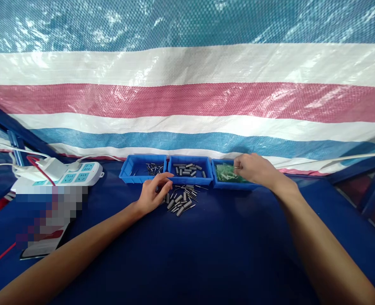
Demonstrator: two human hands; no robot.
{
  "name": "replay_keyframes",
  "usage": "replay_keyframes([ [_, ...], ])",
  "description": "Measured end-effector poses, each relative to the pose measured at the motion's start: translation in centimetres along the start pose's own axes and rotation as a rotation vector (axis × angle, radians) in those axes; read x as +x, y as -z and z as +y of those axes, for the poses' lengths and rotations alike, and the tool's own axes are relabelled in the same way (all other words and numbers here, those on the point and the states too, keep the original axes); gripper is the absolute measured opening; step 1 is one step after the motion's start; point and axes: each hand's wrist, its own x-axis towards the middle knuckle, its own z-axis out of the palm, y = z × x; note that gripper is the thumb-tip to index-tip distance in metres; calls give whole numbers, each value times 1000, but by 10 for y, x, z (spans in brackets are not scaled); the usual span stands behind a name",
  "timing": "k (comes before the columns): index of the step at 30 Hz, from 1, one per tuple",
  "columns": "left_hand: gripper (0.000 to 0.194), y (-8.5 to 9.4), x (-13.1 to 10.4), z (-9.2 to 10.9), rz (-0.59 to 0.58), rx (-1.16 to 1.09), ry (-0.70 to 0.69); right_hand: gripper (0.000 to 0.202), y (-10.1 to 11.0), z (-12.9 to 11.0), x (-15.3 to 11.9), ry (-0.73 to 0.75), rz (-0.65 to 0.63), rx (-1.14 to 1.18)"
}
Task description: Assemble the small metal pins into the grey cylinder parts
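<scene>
In the head view, a dark blue, smooth tabletop (206,254) carries three glossy blue plastic bins in a row along its far edge. The left bin (133,179) holds thin, dark metal pins (155,169); the middle bin (190,181) holds short, matt grey cylinders (186,173); the right bin (232,185) holds small pale pieces (227,176) in or on something green and shiny, perhaps film. Just in front of the middle bin, toward the far edge, lies a loose, mixed pile of grey cylinders and slender silvery pins (178,199). The left hand (151,195) is at the pile's left side, fingers loosely curled; whether it grasps a piece cannot be told. The right hand (252,169) reaches into the right bin with fingertips bunched together, hiding whatever they may pinch. Pieces this slim and round could roll or slip on the slick surface if knocked, and the crossed pins could drag neighbours along; a wrist catching a bin's rim could tip it. Near the far left corner sits a white plastic power strip (79,177) with teal sockets. Behind hangs a crinkled, woven plastic sheet (187,99), striped blue, white and red.
</scene>
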Motion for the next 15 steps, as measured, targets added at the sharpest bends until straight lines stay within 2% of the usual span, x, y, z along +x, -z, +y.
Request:
replay_keyframes([
  [6, 22, 0, 0, 0, 5, 14, 4, 12, -3, -2, 0, 13, 2, -73],
  [11, 22, 0, -1, 0, 5, 13, 9, 29, 3, -10, -8, 79, 51, -72],
  [15, 22, 0, -1, 0, 3, 22, 13, 21, 3, -21, -9, 17, 13, -161],
])
